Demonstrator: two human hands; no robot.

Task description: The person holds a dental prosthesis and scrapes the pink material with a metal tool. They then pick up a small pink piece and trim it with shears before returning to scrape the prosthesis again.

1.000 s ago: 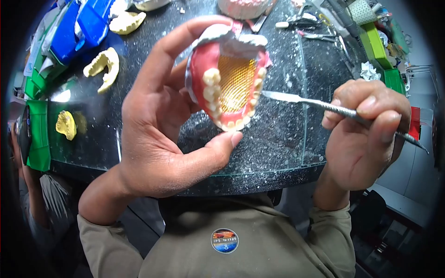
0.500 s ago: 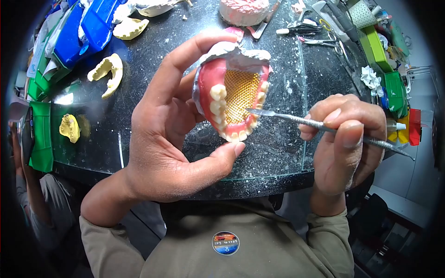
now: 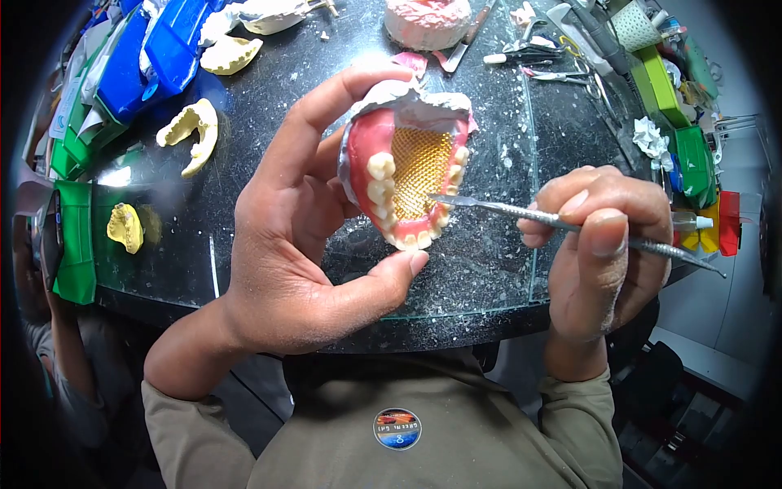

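My left hand (image 3: pixel 281 220) grips a denture on a plaster model (image 3: pixel 371 138), thumb at the front teeth and fingers around the back edge. Pink wax or gum material carries a row of cream teeth, and a gold mesh plate (image 3: pixel 422 167) covers the palate. Between the thumb and fingers of my right hand (image 3: pixel 607 244) is a slim metal wax carver (image 3: pixel 497 209). Its flat tip lies at the inner edge of the teeth on the right side, over the mesh; whether it touches cannot be told.
On the dusty black bench lie yellowish plaster pieces (image 3: pixel 191 134), a round pink-topped plaster block (image 3: pixel 428 23) and pink scraps (image 3: pixel 411 62). Blue bins (image 3: pixel 175 49) stand at left, with a green bin (image 3: pixel 75 244) nearer. Scissors and tools (image 3: pixel 562 75) lie at right. Another person's arm (image 3: pixel 69 350) is far left.
The carver and my right hand have shifted slightly left. The denture has moved marginally left in view, still in my left hand.
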